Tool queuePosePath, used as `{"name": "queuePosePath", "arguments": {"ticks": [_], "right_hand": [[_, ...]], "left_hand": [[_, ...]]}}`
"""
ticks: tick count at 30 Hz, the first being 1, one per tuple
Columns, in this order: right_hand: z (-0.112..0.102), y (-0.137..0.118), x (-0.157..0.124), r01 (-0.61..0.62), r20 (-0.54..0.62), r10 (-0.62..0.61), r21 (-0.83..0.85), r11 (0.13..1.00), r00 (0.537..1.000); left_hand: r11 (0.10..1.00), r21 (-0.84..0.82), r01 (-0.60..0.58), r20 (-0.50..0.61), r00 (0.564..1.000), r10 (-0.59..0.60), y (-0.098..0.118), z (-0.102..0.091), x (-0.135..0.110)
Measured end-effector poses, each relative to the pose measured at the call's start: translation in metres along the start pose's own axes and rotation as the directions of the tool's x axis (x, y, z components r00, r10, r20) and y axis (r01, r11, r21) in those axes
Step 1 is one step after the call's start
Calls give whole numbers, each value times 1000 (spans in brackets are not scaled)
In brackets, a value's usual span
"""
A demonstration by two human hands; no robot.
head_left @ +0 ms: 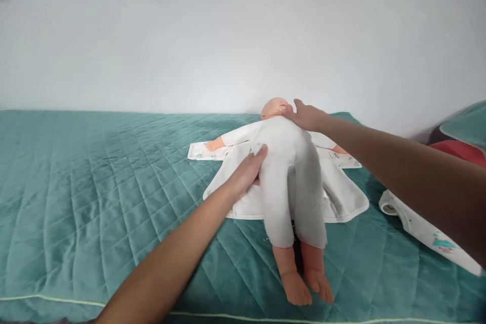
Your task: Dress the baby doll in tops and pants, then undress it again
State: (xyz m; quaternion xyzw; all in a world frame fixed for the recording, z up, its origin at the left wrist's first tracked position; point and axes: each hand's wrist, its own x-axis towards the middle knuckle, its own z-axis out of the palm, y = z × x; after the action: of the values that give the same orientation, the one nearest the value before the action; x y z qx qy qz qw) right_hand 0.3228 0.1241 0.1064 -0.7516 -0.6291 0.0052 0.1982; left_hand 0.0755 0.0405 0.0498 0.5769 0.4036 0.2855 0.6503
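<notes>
A baby doll (283,147) with a white cloth body and bare plastic head, hands and feet lies on its back, feet toward me. Beneath it a white baby garment (347,197) is spread flat, its printed sleeves (199,152) reaching out under the doll's arms. My left hand (248,174) grips the doll's side at the hip, thumb on top and other fingers partly hidden below. At the doll's neck and shoulder my right hand (306,115) rests with fingers apart, touching near the chin.
A green quilted cover (114,202) lies over the bed, with a pale piping line near the front. Another white printed cloth (429,233) lies at right, partly behind my forearm. Red fabric (461,151) is beyond it. A white wall (152,55) stands behind.
</notes>
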Motion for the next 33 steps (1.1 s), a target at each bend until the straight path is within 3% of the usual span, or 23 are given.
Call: {"name": "queuePosePath", "arguments": {"ticks": [1, 2, 3, 5, 7, 10, 12, 14, 17, 20, 23, 27, 30, 33], "right_hand": [[-4, -4, -1, -12, 5, 12, -53, 999, 1000], [-8, -11, -3, -10, 9, 11, -102, 995, 1000], [-11, -20, -6, 13, 7, -12, -138, 990, 1000], [-9, -46, -16, 122, -22, -126, -139, 983, 992], [5, -77, -27, 291, 18, -291, -140, 947, 957], [37, -116, -37, 551, 172, -525, -182, 815, 834], [58, -133, -36, 601, 254, -550, -222, 768, 796], [72, -140, -29, 576, 336, -488, -254, 777, 806], [80, -138, -15, 541, 425, -411, -249, 804, 807], [76, -130, -6, 531, 424, -407, -231, 815, 809], [66, -123, -6, 503, 394, -408, -176, 846, 824], [47, -116, -14, 447, 349, -398, -72, 891, 848], [37, -109, -20, 391, 346, -367, 0, 920, 864], [32, -102, -25, 399, 355, -394, 62, 915, 848]], "left_hand": [[979, 204, -9, -25, 1000, 14, 6, -7, 4], [901, 431, -42, -61, 995, 76, 11, -15, 7], [772, 631, -81, -79, 983, 168, 15, -21, 11], [515, 850, -110, -77, 941, 328, 17, -32, 17], [373, 922, -100, -69, 908, 414, 10, -38, 23], [246, 966, -82, -34, 899, 436, -9, -41, 29], [181, 981, -67, -13, 912, 409, -20, -42, 32], [158, 986, -55, -10, 922, 387, -26, -45, 36], [181, 982, -47, -29, 918, 395, -28, -49, 42], [255, 965, -55, -54, 914, 402, -26, -54, 48], [439, 896, -61, -136, 906, 402, -26, -63, 54], [764, 632, -133, -318, 853, 413, -26, -76, 60], [867, 456, -201, -396, 826, 400, -27, -83, 62], [928, 299, -223, -470, 812, 346, -26, -88, 62]]}}
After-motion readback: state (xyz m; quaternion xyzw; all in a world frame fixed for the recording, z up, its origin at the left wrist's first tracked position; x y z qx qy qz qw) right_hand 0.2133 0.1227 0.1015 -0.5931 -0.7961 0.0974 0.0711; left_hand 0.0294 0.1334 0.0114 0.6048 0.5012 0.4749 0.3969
